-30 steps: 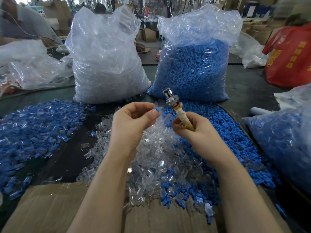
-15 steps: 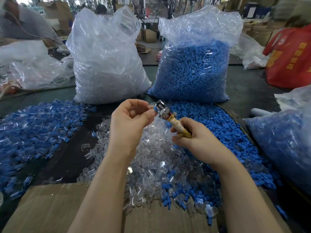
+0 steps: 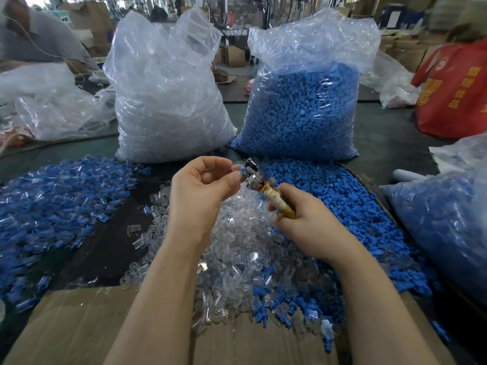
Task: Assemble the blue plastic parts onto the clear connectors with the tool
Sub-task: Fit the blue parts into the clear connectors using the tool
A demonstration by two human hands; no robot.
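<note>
My left hand point(image 3: 203, 191) pinches a clear connector with a small blue part point(image 3: 238, 170) at its fingertips. My right hand point(image 3: 305, 225) grips the tape-wrapped handle of a tool point(image 3: 259, 184), and the tool's metal head touches that blue part. Under both hands lies a heap of loose clear connectors point(image 3: 237, 248). To its right runs a heap of loose blue parts point(image 3: 350, 204). On the left spreads a pile of assembled blue-and-clear pieces point(image 3: 52, 196).
Two tall plastic bags stand behind the hands, one of clear connectors point(image 3: 168, 101) and one of blue parts point(image 3: 303, 111). Another bag of blue pieces point(image 3: 445, 227) sits at the right. Flat cardboard point(image 3: 79, 325) covers the near edge. A person point(image 3: 34, 40) works at back left.
My right hand tilted the tool leftward and lowered its metal head from upright to meet the blue part in my left hand's pinch. The left hand stayed nearly still.
</note>
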